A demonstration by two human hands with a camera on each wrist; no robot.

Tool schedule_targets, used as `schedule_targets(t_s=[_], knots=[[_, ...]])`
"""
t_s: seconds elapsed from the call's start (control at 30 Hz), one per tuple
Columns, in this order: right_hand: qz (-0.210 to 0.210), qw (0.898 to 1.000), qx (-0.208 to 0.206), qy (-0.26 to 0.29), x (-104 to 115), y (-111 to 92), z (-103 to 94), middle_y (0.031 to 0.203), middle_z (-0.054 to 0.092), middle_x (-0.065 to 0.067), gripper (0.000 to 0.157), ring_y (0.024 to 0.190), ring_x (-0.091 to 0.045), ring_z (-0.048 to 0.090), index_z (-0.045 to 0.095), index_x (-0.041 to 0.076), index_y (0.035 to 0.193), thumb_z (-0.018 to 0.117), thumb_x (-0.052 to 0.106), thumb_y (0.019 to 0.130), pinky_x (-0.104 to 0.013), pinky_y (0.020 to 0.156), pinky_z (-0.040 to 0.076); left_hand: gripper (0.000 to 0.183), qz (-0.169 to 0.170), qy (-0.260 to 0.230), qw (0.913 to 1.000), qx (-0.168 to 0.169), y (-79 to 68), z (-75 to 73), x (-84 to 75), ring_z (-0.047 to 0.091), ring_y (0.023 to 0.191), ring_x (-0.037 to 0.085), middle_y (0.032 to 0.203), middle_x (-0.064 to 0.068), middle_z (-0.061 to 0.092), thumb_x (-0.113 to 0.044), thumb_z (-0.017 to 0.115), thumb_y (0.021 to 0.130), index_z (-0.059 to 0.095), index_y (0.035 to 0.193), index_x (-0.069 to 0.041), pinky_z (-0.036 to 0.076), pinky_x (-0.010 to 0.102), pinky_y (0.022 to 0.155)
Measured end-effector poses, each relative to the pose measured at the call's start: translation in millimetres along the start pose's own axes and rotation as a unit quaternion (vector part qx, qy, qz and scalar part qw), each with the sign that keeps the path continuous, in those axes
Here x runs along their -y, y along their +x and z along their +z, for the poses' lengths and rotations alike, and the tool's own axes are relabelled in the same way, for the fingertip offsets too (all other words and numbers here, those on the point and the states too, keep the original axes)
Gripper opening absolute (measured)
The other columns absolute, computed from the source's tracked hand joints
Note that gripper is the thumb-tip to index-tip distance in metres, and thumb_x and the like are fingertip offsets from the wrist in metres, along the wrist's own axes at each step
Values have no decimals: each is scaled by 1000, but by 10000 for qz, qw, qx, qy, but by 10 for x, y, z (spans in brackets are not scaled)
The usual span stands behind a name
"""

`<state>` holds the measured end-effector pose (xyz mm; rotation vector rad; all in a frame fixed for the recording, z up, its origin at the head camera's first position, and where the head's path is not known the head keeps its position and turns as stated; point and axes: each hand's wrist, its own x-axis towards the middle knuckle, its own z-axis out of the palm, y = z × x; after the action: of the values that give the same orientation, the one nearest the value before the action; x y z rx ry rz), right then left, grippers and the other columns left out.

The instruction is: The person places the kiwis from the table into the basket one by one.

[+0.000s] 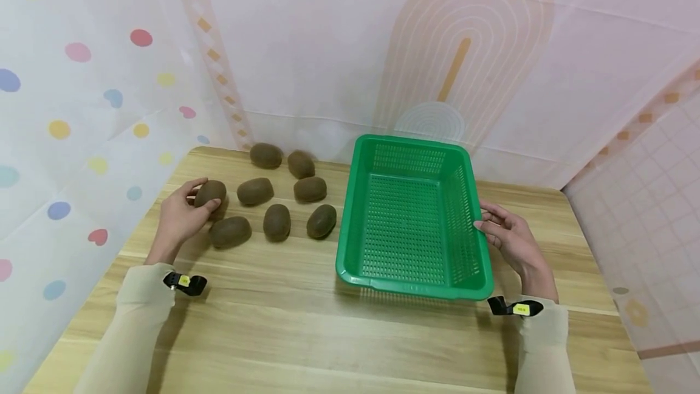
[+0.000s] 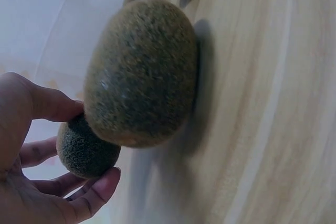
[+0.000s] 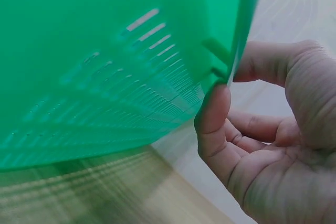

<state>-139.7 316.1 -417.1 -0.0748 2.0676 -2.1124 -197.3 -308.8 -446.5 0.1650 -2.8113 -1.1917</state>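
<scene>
At the left of the table my left hand (image 1: 185, 214) grips a brown kiwifruit (image 1: 212, 194) between thumb and fingers. In the left wrist view that kiwifruit (image 2: 86, 148) is partly hidden behind a nearer kiwifruit (image 2: 142, 72), which lies on the wood just below it in the head view. My right hand (image 1: 514, 239) pinches the right rim of a green plastic basket (image 1: 414, 290). The right wrist view has the thumb and fingers of this hand (image 3: 273, 145) on either side of the rim. Nothing lies inside the basket.
Several more kiwifruits, such as one kiwifruit (image 1: 276, 222) and another kiwifruit (image 1: 321, 221), lie between my left hand and the basket. Patterned cloth (image 1: 306, 59) hangs along the back and both sides of the wooden table (image 1: 273, 333).
</scene>
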Motion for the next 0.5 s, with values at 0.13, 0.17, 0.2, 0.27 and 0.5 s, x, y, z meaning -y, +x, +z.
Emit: schedule_targets(t_s=[0.13, 0.17, 0.2, 0.27, 0.5], knots=[[104, 9999, -71, 68, 6, 6, -4, 106, 53, -9, 64, 89, -10, 58, 32, -2, 143, 64, 9, 89, -21, 75, 54, 66, 68, -45, 10000, -35, -10, 2, -78, 49, 112, 41, 133, 28, 47, -43, 59, 89, 37, 145, -15, 44, 53, 85], [125, 9998, -85, 87, 9, 6, -6, 106, 53, -9, 65, 89, -10, 58, 32, -2, 144, 64, 9, 89, -21, 75, 54, 65, 100, -50, 9999, -54, -13, 3, -94, 50, 112, 41, 132, 27, 48, -42, 59, 89, 38, 144, -15, 44, 52, 84], [149, 9998, -94, 114, 10, 7, -7, 105, 53, -9, 65, 89, -10, 58, 32, -2, 144, 65, 10, 89, -21, 75, 54, 65, 121, -65, 9999, -71, -16, 4, -108, 50, 111, 40, 132, 27, 48, -42, 60, 89, 39, 144, -15, 45, 51, 84], [186, 9996, -88, 167, 13, 8, -9, 105, 54, -8, 66, 89, -9, 58, 31, -1, 144, 65, 9, 89, -20, 75, 54, 64, 190, -68, 9997, -115, -17, 12, -135, 51, 109, 39, 131, 27, 50, -40, 61, 89, 40, 143, -14, 46, 49, 81], [212, 9996, -70, 168, -4, 12, 5, 104, 55, -7, 65, 89, -9, 59, 30, -1, 145, 64, 9, 89, -21, 76, 54, 61, 445, 34, 9986, -282, -30, 37, -229, 55, 103, 36, 128, 25, 53, -37, 64, 87, 45, 140, -14, 47, 41, 74]])
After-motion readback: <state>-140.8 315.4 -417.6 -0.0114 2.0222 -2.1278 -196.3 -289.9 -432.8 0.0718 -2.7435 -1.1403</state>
